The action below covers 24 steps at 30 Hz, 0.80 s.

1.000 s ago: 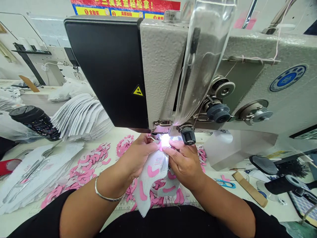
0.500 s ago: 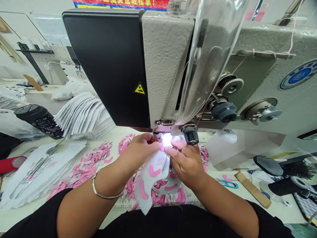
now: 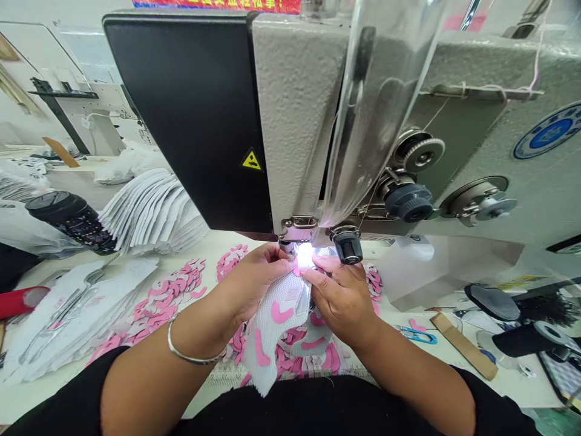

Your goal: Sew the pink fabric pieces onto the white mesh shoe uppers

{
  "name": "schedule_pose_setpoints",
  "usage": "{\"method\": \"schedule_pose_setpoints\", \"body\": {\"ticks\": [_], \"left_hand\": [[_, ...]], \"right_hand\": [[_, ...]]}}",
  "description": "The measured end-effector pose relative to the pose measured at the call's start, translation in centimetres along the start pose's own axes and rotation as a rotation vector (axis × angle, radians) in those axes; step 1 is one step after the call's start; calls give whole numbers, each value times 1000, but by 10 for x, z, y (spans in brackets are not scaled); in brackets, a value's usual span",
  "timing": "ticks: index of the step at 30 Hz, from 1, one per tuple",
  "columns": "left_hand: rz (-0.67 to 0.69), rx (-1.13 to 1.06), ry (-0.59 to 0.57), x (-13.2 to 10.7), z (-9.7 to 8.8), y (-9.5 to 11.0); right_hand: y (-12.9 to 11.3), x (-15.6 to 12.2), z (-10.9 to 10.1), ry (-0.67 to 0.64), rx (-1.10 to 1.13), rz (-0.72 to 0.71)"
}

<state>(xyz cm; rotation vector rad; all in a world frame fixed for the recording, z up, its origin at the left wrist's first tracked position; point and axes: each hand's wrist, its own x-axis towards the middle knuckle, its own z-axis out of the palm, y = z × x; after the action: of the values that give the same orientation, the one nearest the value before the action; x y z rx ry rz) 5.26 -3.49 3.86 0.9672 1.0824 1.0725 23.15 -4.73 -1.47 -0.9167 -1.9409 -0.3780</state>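
Observation:
My left hand (image 3: 256, 281) and my right hand (image 3: 340, 297) pinch a white mesh fabric piece (image 3: 275, 333) from either side, just in front of the presser foot (image 3: 287, 247) of an industrial sewing machine (image 3: 299, 121). Several pink felt-like crescents sit on the fabric. The lit needle area (image 3: 305, 255) lies between my fingertips, and the needle itself is hidden by glare. A metal bangle (image 3: 190, 351) circles my left wrist.
Loose pink cutouts (image 3: 163, 303) and stacked white mesh pieces (image 3: 152, 218) cover the table's left side. A patterned bottle (image 3: 72, 223) lies beyond them. Blue-handled snips (image 3: 417, 335) and a cardboard strip (image 3: 463, 346) lie to the right.
The camera has shifted slightly, so the machine looks larger and sits further left. My hands and the fabric stay at nearly the same place under the presser foot.

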Motion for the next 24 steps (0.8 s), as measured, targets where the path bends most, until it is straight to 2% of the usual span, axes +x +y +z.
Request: {"method": "schedule_pose_setpoints", "body": {"ticks": [11,24], "left_hand": [[-76,-76,-10,2,5,10],[-35,-41,-42,2,3,6]], "right_hand": [[-3,2,0,5,-26,13],[-2,0,1,-19,-30,28]]}}
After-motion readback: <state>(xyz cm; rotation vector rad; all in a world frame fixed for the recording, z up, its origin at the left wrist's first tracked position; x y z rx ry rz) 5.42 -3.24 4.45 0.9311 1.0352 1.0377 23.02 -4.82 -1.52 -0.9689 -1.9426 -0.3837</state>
